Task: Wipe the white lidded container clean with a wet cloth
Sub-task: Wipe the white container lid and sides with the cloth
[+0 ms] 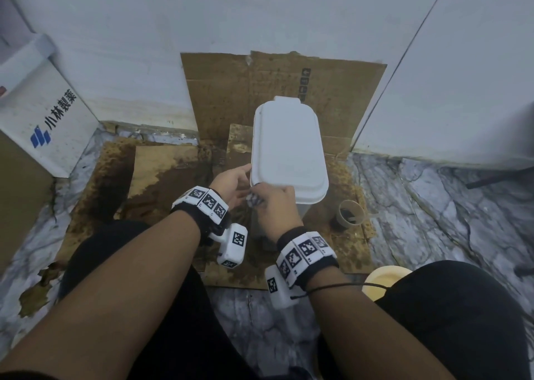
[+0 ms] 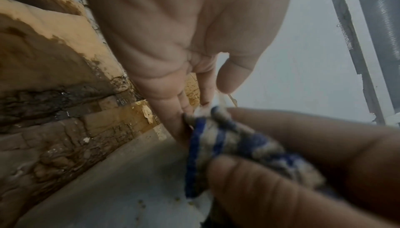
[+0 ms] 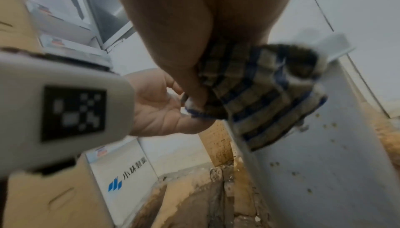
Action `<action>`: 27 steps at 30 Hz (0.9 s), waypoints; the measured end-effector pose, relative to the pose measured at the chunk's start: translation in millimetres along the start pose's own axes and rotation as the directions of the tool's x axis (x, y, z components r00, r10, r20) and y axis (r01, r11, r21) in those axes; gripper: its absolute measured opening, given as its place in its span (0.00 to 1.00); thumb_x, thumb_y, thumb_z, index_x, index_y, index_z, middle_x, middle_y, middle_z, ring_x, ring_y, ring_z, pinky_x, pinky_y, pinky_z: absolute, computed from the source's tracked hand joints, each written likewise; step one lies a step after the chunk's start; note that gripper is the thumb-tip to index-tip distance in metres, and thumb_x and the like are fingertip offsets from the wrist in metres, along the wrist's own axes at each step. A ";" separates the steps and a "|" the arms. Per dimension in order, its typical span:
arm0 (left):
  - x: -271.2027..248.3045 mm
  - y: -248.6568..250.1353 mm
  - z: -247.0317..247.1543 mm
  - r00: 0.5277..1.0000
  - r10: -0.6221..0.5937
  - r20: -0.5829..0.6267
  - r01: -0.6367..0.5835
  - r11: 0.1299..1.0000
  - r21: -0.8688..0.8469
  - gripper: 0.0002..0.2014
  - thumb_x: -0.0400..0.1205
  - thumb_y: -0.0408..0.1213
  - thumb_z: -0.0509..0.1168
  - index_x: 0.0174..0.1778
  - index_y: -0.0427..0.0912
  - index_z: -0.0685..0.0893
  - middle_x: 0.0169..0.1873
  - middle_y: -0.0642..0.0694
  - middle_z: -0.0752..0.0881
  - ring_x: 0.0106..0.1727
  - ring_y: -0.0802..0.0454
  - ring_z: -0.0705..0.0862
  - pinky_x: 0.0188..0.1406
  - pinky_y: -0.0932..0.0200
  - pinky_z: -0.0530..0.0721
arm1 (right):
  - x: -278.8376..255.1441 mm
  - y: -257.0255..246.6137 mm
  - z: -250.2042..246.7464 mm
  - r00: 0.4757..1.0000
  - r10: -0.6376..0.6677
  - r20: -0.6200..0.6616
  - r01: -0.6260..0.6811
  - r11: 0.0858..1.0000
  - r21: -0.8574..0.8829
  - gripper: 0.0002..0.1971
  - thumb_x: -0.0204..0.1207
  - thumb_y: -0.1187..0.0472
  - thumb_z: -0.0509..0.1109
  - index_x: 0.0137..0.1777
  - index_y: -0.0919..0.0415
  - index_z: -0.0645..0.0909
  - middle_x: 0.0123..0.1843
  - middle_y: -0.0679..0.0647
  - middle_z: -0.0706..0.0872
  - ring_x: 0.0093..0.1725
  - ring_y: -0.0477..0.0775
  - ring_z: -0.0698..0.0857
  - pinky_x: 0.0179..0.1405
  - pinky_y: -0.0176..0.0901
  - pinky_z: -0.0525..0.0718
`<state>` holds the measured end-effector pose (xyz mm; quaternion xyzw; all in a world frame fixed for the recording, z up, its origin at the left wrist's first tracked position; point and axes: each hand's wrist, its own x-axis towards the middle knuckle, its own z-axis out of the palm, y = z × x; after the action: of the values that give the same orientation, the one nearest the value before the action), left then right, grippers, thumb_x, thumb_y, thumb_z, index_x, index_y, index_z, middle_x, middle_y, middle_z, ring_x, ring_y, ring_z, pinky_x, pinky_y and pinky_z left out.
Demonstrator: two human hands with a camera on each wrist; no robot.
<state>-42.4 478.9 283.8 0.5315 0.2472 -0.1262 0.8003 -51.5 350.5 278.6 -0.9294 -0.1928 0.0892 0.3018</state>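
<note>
So the white lidded container point(image 1: 289, 151) is standing upright with its lid shut on the stained cardboard point(image 1: 161, 165) that's covering the marble floor point(image 1: 433, 194), sitting toward the back edge of the cardboard where another brown sheet is leaning against the white wall point(image 1: 144, 47). The right hand point(image 1: 274, 203) is gripping a bunched-up checked cloth point(image 1: 254, 200), blue and tan and looking pretty grubby, fingers curled round it, and is pressing it against the near left corner of the container just under the lid's rim. From the right wrist view the cloth point(image 3: 259, 94) is lying against the container's side wall point(image 3: 324, 163), which is showing little brown specks lower down. The left hand point(image 1: 234, 184) is sitting right beside it with the palm turned up and fingers relaxed, fingertips touching the container's left side by the lid edge, not really grabbing anything as far as I can see. In the left wrist view the left hand's fingers point(image 2: 173, 112) are meeting the cloth point(image 2: 227, 142). A small paper cup point(image 1: 349, 213) with something dark inside is sitting on the cardboard's right edge, just beside the container. A white carton with blue printing point(image 1: 43, 110) is leaning at the left, and a yellow bowl point(image 1: 385, 278) is peeking out by the person's right knee.
</note>
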 end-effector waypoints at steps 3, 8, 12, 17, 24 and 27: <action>-1.8 -1.6 -0.2 0.999 0.005 -0.039 -0.007 0.999 -0.033 0.23 0.80 0.29 0.51 0.70 0.43 0.78 0.55 0.35 0.84 0.50 0.41 0.83 0.47 0.50 0.84 | 3.4 1.4 -19.5 0.989 0.148 -0.009 -0.136 0.929 0.345 0.18 0.76 0.67 0.69 0.65 0.53 0.82 0.59 0.51 0.86 0.59 0.53 0.82 0.62 0.42 0.79; -6.6 0.6 8.1 0.974 0.120 -0.195 -0.095 0.987 0.133 0.07 0.83 0.36 0.57 0.43 0.46 0.80 0.39 0.46 0.81 0.42 0.47 0.80 0.52 0.48 0.81 | 11.1 5.0 -48.2 0.967 0.232 0.108 -0.239 0.672 0.700 0.18 0.73 0.61 0.75 0.62 0.50 0.81 0.58 0.58 0.87 0.57 0.59 0.87 0.60 0.57 0.86; -11.6 -1.2 5.3 0.934 0.351 -0.064 -0.324 0.911 0.256 0.08 0.79 0.45 0.66 0.51 0.49 0.78 0.46 0.46 0.82 0.45 0.48 0.82 0.40 0.53 0.83 | 25.0 0.1 -55.8 0.939 0.306 0.157 -0.298 0.497 0.815 0.19 0.73 0.57 0.68 0.64 0.54 0.81 0.61 0.61 0.87 0.59 0.61 0.87 0.64 0.62 0.83; -11.6 -11.6 1.0 0.927 0.340 0.159 -0.375 0.863 0.340 0.39 0.66 0.52 0.76 0.72 0.57 0.68 0.61 0.48 0.80 0.62 0.52 0.81 0.58 0.49 0.84 | 30.7 -13.5 -59.9 0.932 0.238 0.272 -0.316 0.173 0.933 0.20 0.81 0.66 0.57 0.71 0.65 0.76 0.66 0.68 0.82 0.65 0.67 0.83 0.66 0.63 0.82; 0.0 -1.2 -14.5 0.915 0.392 -0.095 -0.354 0.893 0.279 0.21 0.79 0.30 0.70 0.67 0.44 0.75 0.58 0.44 0.86 0.61 0.46 0.85 0.66 0.43 0.81 | 41.5 -8.1 -65.0 0.976 0.081 0.203 -0.207 0.640 0.740 0.19 0.80 0.74 0.58 0.68 0.61 0.78 0.65 0.60 0.84 0.61 0.57 0.85 0.55 0.48 0.88; 7.5 -2.6 -20.6 0.915 0.371 -0.158 -0.312 0.900 0.305 0.24 0.77 0.28 0.71 0.68 0.42 0.75 0.60 0.43 0.86 0.61 0.46 0.85 0.67 0.42 0.80 | 50.8 20.0 -69.9 0.992 0.051 -0.116 -0.017 0.959 0.282 0.16 0.80 0.68 0.63 0.64 0.56 0.82 0.64 0.51 0.85 0.64 0.52 0.82 0.68 0.50 0.79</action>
<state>-42.6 497.1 271.4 0.6824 0.2139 0.0412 0.6978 20.5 319.8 320.3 -0.8843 -0.1434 0.0639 0.4398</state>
